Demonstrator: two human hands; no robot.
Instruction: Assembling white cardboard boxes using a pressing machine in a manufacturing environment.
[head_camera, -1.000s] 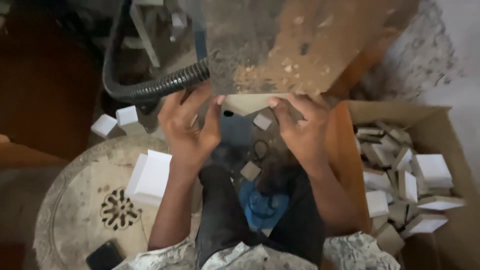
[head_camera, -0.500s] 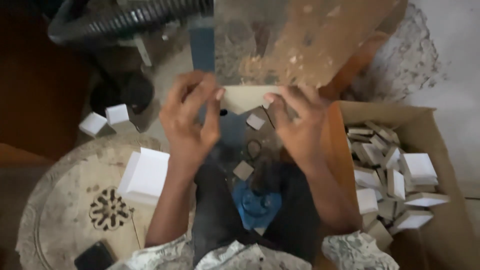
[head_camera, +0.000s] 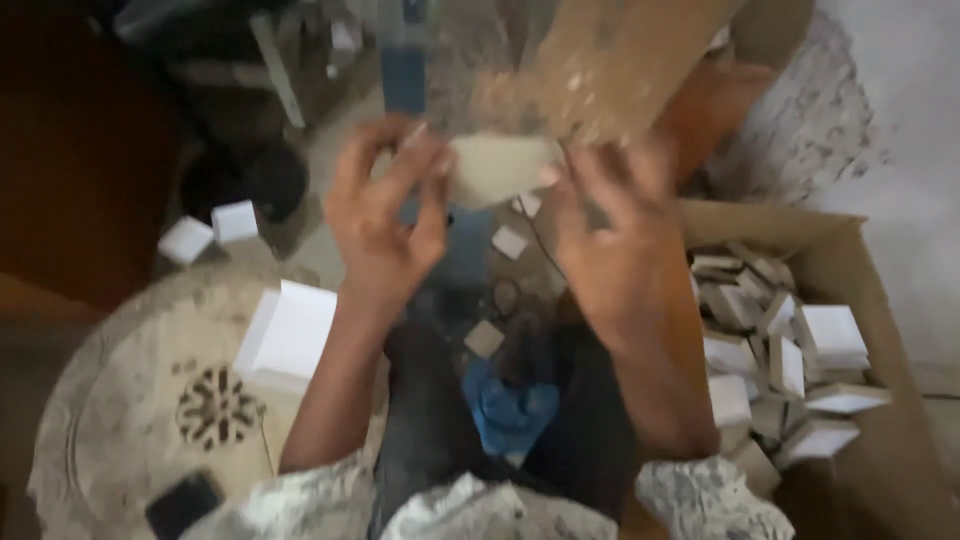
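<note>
Between both raised hands, far centre: one pale flat card piece (head_camera: 500, 165), long axis running left-right, its narrower end pointing right; blurred. Left hand (head_camera: 385, 225) pinches its left edge, fingers curled close. Right hand (head_camera: 615, 250) grips the right end, fingertips (head_camera: 550, 175) closed on it. Right: one open cardboard box (head_camera: 880, 300) holding many small white boxes, too jumbled to count. Left, on a round patterned mat (head_camera: 120, 410): one stack of white sheets (head_camera: 290, 335); two small white boxes (head_camera: 210, 230) beyond.

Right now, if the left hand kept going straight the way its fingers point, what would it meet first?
The left hand points up and away, fingertips on the pale card piece. Straight on, it would probably meet the brown board just beyond; blur hides the depth.
</note>
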